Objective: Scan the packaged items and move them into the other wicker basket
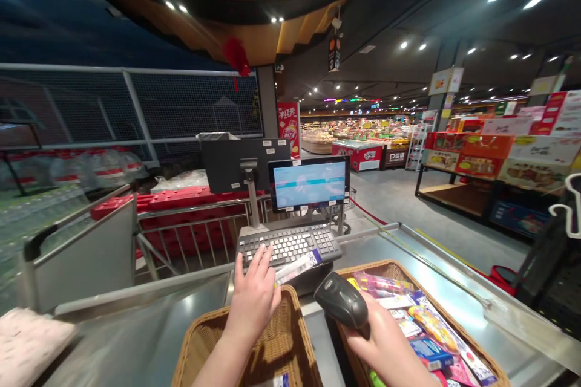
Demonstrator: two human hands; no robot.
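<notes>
At the middle of the frame a keyboard [288,245] sits at the far edge of the steel worktop [136,326], with a lit screen [308,183] above it and the back of a dark monitor [227,163] to the upper left. Both block the way forward. A metal railing [190,236] and a stack of red crates [181,199] close off the left.

The left hand [254,299] is low in the middle. Its fingers stretch flat toward the keyboard, and its grip pinches one end of a long packet [297,266] that sticks out to the right over the keys. Just right of it, the right hand [385,344] has its grip wrapped tight round the handle of a black scanner [341,299], whose head points at the packet.

The left wicker basket [200,338] lies under the left forearm, with only one small item showing at the bottom edge of the frame. The right wicker basket [390,266] is heaped with bright snack packs [431,326].

A narrow strip of worktop separates the baskets. Bare steel spreads to the lower left as far as a pale cloth [27,338].
</notes>
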